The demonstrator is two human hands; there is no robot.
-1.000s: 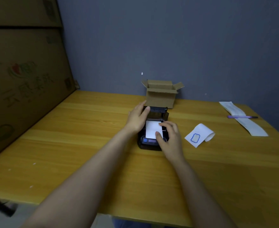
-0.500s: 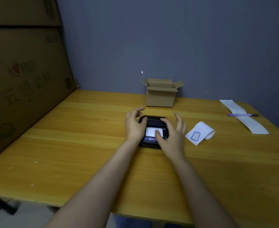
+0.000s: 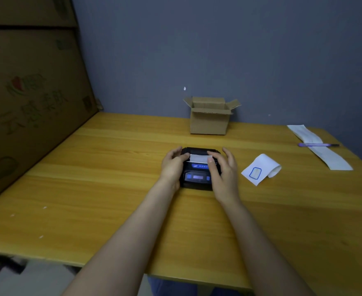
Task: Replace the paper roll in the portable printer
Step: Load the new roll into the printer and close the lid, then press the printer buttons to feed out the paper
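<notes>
The long yellow wooden table (image 3: 90, 189) carries everything, with big printed cardboard cartons (image 3: 26, 103) leaning along its left edge. A small open brown cardboard box (image 3: 209, 120) sits at the far side by the wall. To the right lie a long white paper strip (image 3: 325, 152) with a purple pen (image 3: 316, 144) across it, and a loose curled white paper roll (image 3: 261, 171). The black portable printer (image 3: 198, 178) sits between my hands, lid closed, a short white paper tab (image 3: 198, 158) sticking out. My left hand (image 3: 172, 165) cups its left side, thumb on top. My right hand (image 3: 225, 174) has fingers spread, thumb pressing the lid.
</notes>
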